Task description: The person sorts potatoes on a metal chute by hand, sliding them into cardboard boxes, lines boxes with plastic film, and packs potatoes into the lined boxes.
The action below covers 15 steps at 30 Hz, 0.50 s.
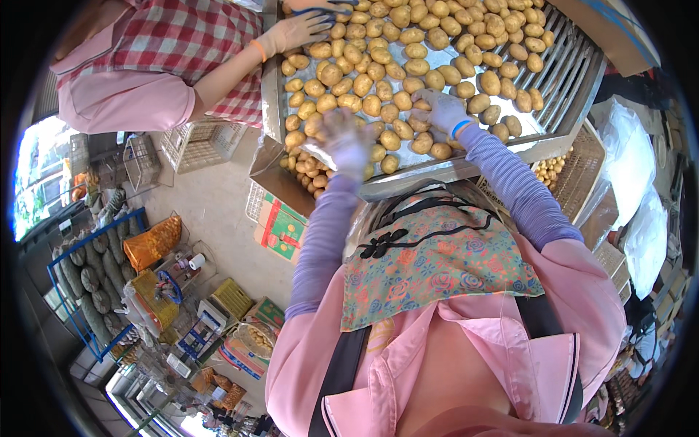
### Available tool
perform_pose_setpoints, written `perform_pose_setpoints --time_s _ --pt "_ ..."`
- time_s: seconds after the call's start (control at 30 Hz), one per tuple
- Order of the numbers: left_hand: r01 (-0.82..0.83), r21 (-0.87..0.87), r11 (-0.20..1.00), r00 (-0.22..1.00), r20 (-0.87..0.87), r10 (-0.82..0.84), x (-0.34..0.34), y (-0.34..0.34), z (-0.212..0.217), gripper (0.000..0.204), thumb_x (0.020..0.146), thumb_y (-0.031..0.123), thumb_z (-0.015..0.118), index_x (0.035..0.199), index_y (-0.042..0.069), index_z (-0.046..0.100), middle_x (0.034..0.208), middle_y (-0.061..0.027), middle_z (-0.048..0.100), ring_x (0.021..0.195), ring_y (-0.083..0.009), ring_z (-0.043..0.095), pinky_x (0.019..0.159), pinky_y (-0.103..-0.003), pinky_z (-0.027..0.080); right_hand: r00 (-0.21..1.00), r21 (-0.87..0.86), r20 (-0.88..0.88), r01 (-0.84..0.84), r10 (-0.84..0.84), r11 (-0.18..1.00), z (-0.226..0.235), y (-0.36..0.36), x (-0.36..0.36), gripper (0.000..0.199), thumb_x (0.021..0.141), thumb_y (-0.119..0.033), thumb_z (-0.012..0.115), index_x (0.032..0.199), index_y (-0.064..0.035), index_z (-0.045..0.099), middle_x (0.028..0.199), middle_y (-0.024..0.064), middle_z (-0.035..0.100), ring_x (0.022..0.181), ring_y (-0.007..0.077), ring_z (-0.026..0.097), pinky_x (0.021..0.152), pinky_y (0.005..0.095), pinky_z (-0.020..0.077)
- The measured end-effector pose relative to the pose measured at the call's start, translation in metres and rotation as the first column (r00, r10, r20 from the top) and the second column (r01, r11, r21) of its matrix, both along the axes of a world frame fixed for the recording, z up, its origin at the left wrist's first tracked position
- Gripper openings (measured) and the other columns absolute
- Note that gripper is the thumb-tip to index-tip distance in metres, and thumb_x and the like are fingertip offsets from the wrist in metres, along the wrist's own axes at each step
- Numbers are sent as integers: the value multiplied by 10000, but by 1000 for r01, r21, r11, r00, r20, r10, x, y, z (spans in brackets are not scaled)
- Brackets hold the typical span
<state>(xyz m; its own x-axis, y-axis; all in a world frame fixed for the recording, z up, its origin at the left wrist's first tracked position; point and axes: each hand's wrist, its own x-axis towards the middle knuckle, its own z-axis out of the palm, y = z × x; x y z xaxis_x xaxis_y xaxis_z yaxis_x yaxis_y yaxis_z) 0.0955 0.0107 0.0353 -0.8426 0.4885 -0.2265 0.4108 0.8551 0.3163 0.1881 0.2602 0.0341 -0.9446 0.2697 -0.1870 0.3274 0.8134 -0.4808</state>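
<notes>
Across the metal table [520, 154] in front of me, potatoes [416, 50] lie spread in a loose layer, packed closer toward the far side. My left hand [344, 146], gloved, is over the near left part of them; it is so blurred that I cannot tell whether it is open or closed on anything. My right hand [443, 113], in a pale glove with a blue band at the wrist, is farther to the right, fingers bent down among the potatoes. I cannot tell whether it grips one or only touches it. My two hands are apart, with potatoes between them.

To the right, the table has metal slats [575, 76], with some potatoes near their left side. At the far left, a co-worker's gloved hand [298, 33] reaches in over the potatoes, an orange band at the wrist; that person wears a red-and-white checked apron [207, 36].

Just below the table's near left corner, more potatoes sit beside a brown cardboard flap [280, 175]. To the near right stands a tan crate [588, 164] beside smaller potatoes, with white plastic bags [628, 160] farther right.
</notes>
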Motion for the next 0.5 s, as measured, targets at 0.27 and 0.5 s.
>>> perform_pose_setpoints --time_s 0.27,0.5 --pt "548 209 810 836 -165 -523 24 -31 12 768 933 509 608 1565 123 408 1579 -176 393 1465 -415 346 1234 -570 145 845 -944 97 244 -525 220 16 61 76 503 952 -131 614 1446 -153 528 1251 29 601 1053 151 662 899 243 534" --pt "167 25 986 983 -76 -165 -34 44 -21 706 990 579 489 1591 222 393 1642 -271 297 1541 -498 166 1188 -728 44 966 119 -234 137 -106 983 15 87 104 561 870 -257 735 1412 -257 592 1442 94 576 1251 309 603 1034 451 502"
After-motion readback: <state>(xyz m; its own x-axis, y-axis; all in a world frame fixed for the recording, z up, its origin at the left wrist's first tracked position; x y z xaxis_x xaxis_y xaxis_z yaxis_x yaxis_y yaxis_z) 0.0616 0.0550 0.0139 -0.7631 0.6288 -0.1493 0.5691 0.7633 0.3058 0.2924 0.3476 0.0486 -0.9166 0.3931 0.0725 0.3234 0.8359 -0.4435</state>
